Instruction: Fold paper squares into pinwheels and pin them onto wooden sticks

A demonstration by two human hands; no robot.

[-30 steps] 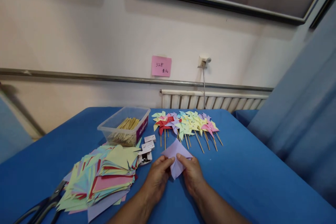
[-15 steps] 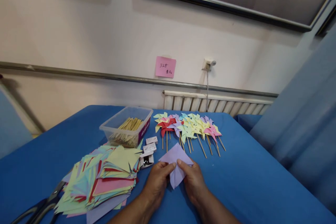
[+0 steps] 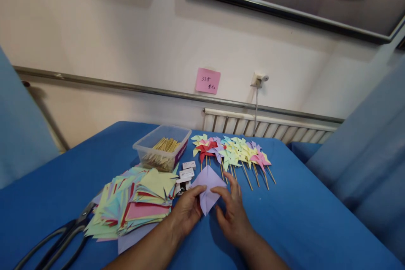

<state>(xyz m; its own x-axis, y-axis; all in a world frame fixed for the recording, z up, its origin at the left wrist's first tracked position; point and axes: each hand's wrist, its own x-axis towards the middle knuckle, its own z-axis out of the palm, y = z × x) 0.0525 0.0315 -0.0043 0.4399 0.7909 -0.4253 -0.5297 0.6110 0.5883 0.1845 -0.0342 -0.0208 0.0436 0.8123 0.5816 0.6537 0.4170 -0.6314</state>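
Note:
A creased, diamond-shaped sheet of lilac paper [image 3: 209,183], cut in from its corners, is held up over the table. My left hand [image 3: 189,207] pinches it at the left side, thumb on top. My right hand [image 3: 232,209] is at its right side with fingers spread; the index fingertip rests on or just over the paper, and the thumb is apart from it below. Left of my hands lies a pile of coloured paper sheets [image 3: 148,211]. Beyond the lilac paper are finished paper pinwheels [image 3: 232,152] on wooden sticks.
A clear plastic box [image 3: 186,135] of wooden sticks [image 3: 166,145] stands behind the paper pile. Small white boxes [image 3: 186,173], one open with pins inside, sit beside it. Scissors [image 3: 71,230] lie at the front left on the blue tablecloth [image 3: 303,219]. A radiator [image 3: 268,126] lines the wall.
My right hand has let go of the paper's right edge and opened its fingers. The left hand keeps its pinch. The whole view has shifted slightly, moving the table things rightward.

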